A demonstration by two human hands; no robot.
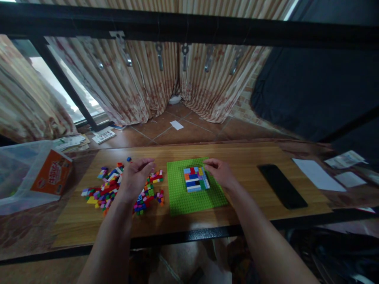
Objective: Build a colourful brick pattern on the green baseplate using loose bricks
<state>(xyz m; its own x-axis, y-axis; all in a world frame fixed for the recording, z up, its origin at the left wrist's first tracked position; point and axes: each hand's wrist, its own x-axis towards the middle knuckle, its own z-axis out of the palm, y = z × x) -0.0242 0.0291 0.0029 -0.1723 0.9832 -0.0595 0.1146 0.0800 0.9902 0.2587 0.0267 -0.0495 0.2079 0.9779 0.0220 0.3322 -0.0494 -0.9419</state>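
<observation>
My left hand (135,176) hovers over a heap of loose toy bricks (111,188) of many colours on the left of the table. Its fingers point right, with thumb and forefinger a little apart and nothing visible between them. My right hand (220,170) is at the upper right of the green studded baseplate (177,201), thumb and fingertips pinched together; whatever may be between them is too small to make out. Just left of those fingertips, a flat block of joined bricks (194,183) in blue, white, red, orange and other colours sits on the baseplate.
A black phone (282,186) lies on the wooden table (248,154) at the right, near white paper (318,174). At the left stands a clear plastic bin (23,173) with an orange label. A dark metal bar (189,25) crosses above, in front of curtains.
</observation>
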